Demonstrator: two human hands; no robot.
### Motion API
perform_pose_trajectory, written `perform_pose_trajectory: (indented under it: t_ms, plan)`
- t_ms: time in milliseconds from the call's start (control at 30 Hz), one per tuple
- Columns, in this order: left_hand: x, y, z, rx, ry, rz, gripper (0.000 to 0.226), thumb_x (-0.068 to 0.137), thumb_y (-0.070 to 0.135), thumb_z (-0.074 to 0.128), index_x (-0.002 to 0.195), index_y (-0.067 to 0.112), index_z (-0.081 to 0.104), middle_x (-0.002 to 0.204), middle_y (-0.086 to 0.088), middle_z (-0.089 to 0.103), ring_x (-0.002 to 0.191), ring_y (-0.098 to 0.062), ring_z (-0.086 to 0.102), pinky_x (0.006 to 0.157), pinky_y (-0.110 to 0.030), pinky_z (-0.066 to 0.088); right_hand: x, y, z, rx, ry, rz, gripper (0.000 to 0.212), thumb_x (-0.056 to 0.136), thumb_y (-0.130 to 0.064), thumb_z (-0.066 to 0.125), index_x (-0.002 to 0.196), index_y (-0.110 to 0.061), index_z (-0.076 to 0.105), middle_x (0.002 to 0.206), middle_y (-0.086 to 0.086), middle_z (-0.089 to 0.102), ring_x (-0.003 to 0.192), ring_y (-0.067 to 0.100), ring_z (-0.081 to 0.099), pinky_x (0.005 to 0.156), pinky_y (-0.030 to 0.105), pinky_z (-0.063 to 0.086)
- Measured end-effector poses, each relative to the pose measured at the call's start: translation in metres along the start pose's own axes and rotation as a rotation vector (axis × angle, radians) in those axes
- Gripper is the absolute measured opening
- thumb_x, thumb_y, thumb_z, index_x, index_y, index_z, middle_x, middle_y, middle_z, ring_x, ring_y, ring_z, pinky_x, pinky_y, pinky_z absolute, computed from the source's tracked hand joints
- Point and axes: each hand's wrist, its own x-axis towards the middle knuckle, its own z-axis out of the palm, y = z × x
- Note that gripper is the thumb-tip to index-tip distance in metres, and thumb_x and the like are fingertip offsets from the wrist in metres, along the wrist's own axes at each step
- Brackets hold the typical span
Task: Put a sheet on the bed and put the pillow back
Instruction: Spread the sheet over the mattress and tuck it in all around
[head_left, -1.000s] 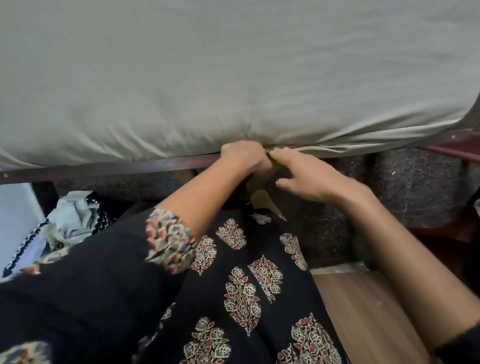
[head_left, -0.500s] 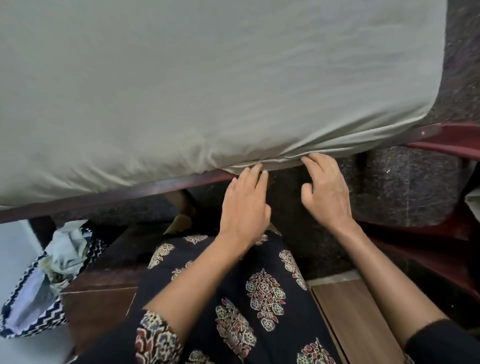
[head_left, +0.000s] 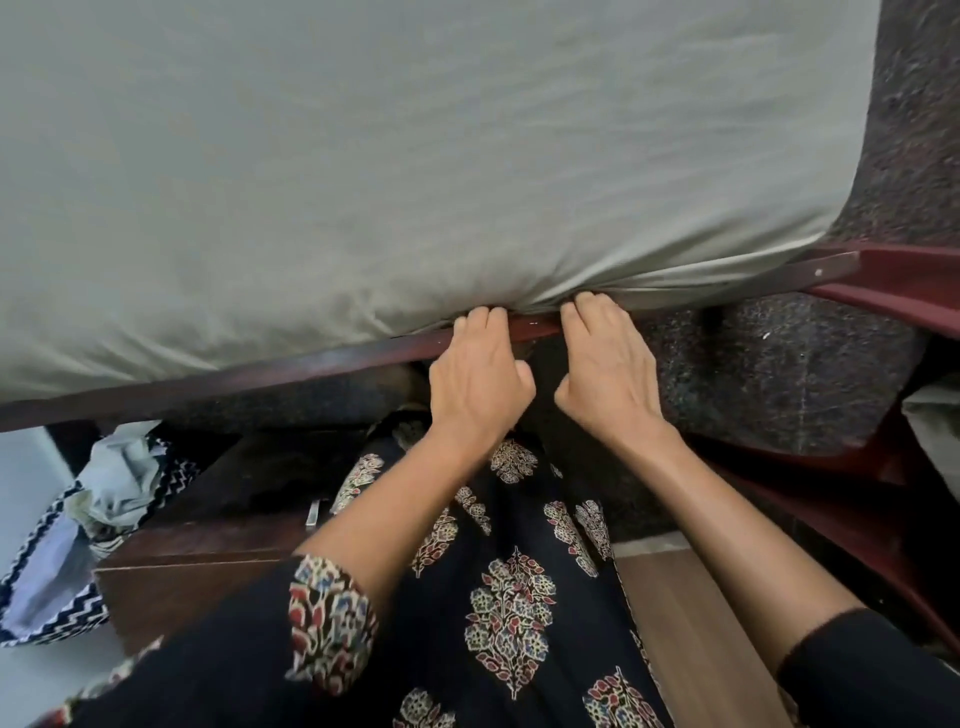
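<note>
Sheet (head_left: 415, 171), pale grey-green, covers the mattress across the far two-thirds of the view, stretched smooth with small puckers gathering toward its near lower edge. That edge meets a dark red-brown wooden bed rail (head_left: 260, 376) running from the left, rising to the right, where it joins a redder frame piece (head_left: 904, 291) at the bed's corner. Beyond the corner on the far right, bare dark speckled felt padding (head_left: 914, 130) shows uncovered by the sheet, and more of it lies below the rail on the right.

Room to move is tight: a dark wooden cabinet (head_left: 208, 545) stands near left, and a strip of wood-look floor (head_left: 691, 639) opens near right.

A zigzag-trimmed fabric bag (head_left: 47, 587) at the near left edge holds crumpled pale cloth (head_left: 122, 478) (what kind cannot be told).

Both hands press at the sheet's lower edge, side by side and just apart. The left hand (head_left: 478, 384) has fingers extended, tips pushed in between sheet and rail; the right hand (head_left: 605, 374) does the same just to its right, fingertips at the gathered folds. Neither is closed around anything; whether cloth is pinched beneath the tips cannot be told.
</note>
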Motion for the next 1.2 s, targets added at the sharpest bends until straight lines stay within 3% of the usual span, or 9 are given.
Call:
perform_pose_trajectory:
  t_ms: [67, 167, 367, 500, 633, 767, 1000, 1100, 1200]
  plan:
    - [0.006, 0.004, -0.004, 0.048, -0.079, -0.018, 0.035, 0.078, 0.013, 0.049, 0.113, 0.01, 0.047, 0.119, -0.007, 0.049, 0.116, -0.027, 0.045, 0.079, -0.041, 0.044, 0.017, -0.005, -0.013, -0.078, -0.118, 0.024, 0.033, 0.055, -0.012, 0.069, 0.086, -0.003, 0.061, 0.091, 0.016, 0.061, 0.088, 0.036, 0.058, 0.084, 0.04, 0.043]
    - [0.011, 0.011, -0.008, 0.09, -0.176, -0.047, 0.037, 0.08, 0.017, 0.054, 0.115, 0.009, 0.046, 0.123, -0.009, 0.049, 0.117, -0.029, 0.045, 0.082, -0.04, 0.043, 0.038, -0.013, -0.028, -0.16, -0.328, 0.039, 0.028, 0.071, -0.024, 0.061, 0.094, -0.008, 0.064, 0.101, 0.012, 0.067, 0.099, 0.03, 0.06, 0.09, 0.036, 0.033]
    - [0.024, 0.031, -0.012, 0.095, -0.253, -0.178, 0.05, 0.083, 0.029, 0.061, 0.126, 0.011, 0.045, 0.132, -0.008, 0.047, 0.123, -0.029, 0.042, 0.091, -0.034, 0.042, 0.066, -0.008, -0.045, -0.189, -0.631, 0.0, 0.035, 0.076, -0.018, 0.058, 0.109, -0.005, 0.06, 0.117, 0.017, 0.063, 0.111, 0.03, 0.059, 0.088, 0.034, 0.044]
    - [0.032, 0.033, -0.023, 0.007, -0.361, -0.267, 0.059, 0.083, 0.03, 0.065, 0.133, 0.012, 0.041, 0.137, -0.006, 0.042, 0.13, -0.027, 0.035, 0.087, -0.032, 0.042, 0.075, -0.02, -0.052, -0.256, -0.771, -0.018, 0.023, 0.068, -0.016, 0.067, 0.09, -0.011, 0.063, 0.106, 0.013, 0.067, 0.099, 0.027, 0.063, 0.071, 0.028, 0.043]
    - [0.032, 0.029, -0.02, 0.08, -0.294, -0.206, 0.039, 0.089, 0.024, 0.058, 0.126, 0.013, 0.052, 0.132, -0.005, 0.052, 0.125, -0.025, 0.046, 0.087, -0.031, 0.044, 0.07, -0.017, -0.054, -0.259, -0.73, 0.0, 0.033, 0.071, -0.027, 0.067, 0.098, -0.009, 0.064, 0.111, 0.015, 0.066, 0.104, 0.028, 0.062, 0.079, 0.031, 0.044]
    - [0.042, 0.019, -0.031, 0.18, -0.218, -0.077, 0.028, 0.089, 0.023, 0.055, 0.113, 0.012, 0.064, 0.121, -0.005, 0.063, 0.115, -0.024, 0.059, 0.088, -0.03, 0.046, 0.041, -0.009, -0.029, -0.318, -0.618, -0.017, 0.056, 0.074, -0.028, 0.063, 0.122, -0.009, 0.042, 0.13, 0.016, 0.049, 0.12, 0.031, 0.045, 0.096, 0.036, 0.031]
    - [0.042, 0.024, -0.028, 0.21, -0.15, -0.05, 0.034, 0.087, 0.032, 0.052, 0.11, 0.01, 0.065, 0.117, -0.011, 0.065, 0.11, -0.029, 0.06, 0.084, -0.031, 0.046, 0.054, 0.004, -0.037, -0.219, -0.567, -0.049, 0.039, 0.082, -0.021, 0.054, 0.12, -0.013, 0.053, 0.126, 0.014, 0.058, 0.118, 0.031, 0.052, 0.094, 0.037, 0.037]
    - [0.037, 0.012, -0.021, 0.278, -0.186, 0.038, 0.033, 0.089, 0.028, 0.048, 0.114, 0.011, 0.061, 0.122, -0.013, 0.062, 0.113, -0.033, 0.057, 0.087, -0.035, 0.045, 0.062, 0.001, -0.042, -0.17, -0.534, -0.005, 0.035, 0.084, -0.022, 0.053, 0.116, -0.01, 0.059, 0.124, 0.012, 0.061, 0.116, 0.03, 0.056, 0.09, 0.036, 0.043]
    - [0.033, 0.005, -0.02, 0.179, -0.376, 0.07, 0.037, 0.089, 0.029, 0.049, 0.12, 0.008, 0.05, 0.129, -0.015, 0.054, 0.118, -0.033, 0.051, 0.095, -0.039, 0.041, 0.051, 0.009, -0.037, -0.156, -0.479, -0.066, 0.037, 0.086, -0.027, 0.052, 0.119, -0.011, 0.057, 0.126, 0.012, 0.059, 0.119, 0.028, 0.054, 0.094, 0.035, 0.039]
